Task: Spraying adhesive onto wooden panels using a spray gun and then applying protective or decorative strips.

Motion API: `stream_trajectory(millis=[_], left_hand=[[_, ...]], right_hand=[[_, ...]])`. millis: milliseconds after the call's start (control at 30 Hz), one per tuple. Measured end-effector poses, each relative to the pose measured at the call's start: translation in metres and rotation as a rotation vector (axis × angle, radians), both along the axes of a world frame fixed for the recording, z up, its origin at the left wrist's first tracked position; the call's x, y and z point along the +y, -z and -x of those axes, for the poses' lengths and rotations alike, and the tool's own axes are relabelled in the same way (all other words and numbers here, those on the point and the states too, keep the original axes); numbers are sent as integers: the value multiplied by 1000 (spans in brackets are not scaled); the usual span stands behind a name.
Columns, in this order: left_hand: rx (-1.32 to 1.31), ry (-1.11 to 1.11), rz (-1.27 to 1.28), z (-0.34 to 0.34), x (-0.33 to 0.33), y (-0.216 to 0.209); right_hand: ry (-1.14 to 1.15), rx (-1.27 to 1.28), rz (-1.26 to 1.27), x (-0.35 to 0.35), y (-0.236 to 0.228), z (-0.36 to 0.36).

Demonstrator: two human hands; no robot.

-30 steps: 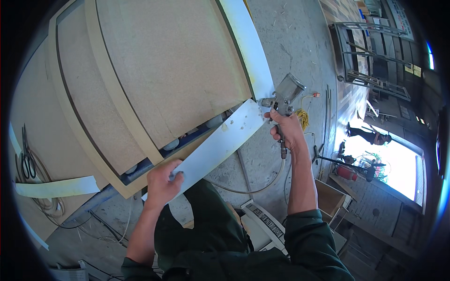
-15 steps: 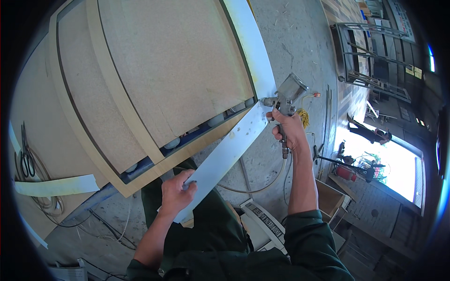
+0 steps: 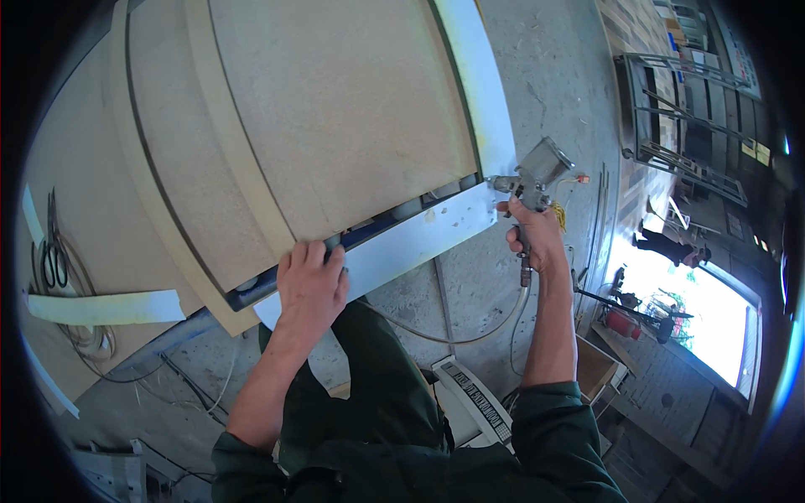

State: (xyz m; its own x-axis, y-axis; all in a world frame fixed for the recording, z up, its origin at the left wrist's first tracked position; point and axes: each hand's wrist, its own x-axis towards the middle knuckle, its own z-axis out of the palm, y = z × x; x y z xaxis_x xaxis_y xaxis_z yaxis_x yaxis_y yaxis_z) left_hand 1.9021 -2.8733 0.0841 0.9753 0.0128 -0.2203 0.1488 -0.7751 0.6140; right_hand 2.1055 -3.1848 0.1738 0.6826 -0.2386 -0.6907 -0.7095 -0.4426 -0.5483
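At centre, a white strip (image 3: 419, 230), likely light and bendy, best held by its edges, lies under the left hand (image 3: 310, 285), fingers bent, grip unclear; centre right, the right hand (image 3: 541, 235) grips a spray gun (image 3: 535, 180).

Under my left hand (image 3: 312, 281), I have a long, flat white strip (image 3: 419, 230) running slantwise from near left to far right along the near side of the brown panel (image 3: 352, 101); dark spots mark its right part. In my right hand (image 3: 537, 230) I hold a metal spray gun (image 3: 530, 189), its cup tilted to the far right, its nozzle pointing left, just beside the strip's right end.
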Motion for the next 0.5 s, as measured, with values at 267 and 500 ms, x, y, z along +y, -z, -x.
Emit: stream_trajectory(millis=[267,500], left_hand=[[-264,91,-40,15,-39,9],[-296,171,-18,22,-44,37]], right_hand=[[12,4,1,0,2,0],[16,7,-5,2,-1,-1]])
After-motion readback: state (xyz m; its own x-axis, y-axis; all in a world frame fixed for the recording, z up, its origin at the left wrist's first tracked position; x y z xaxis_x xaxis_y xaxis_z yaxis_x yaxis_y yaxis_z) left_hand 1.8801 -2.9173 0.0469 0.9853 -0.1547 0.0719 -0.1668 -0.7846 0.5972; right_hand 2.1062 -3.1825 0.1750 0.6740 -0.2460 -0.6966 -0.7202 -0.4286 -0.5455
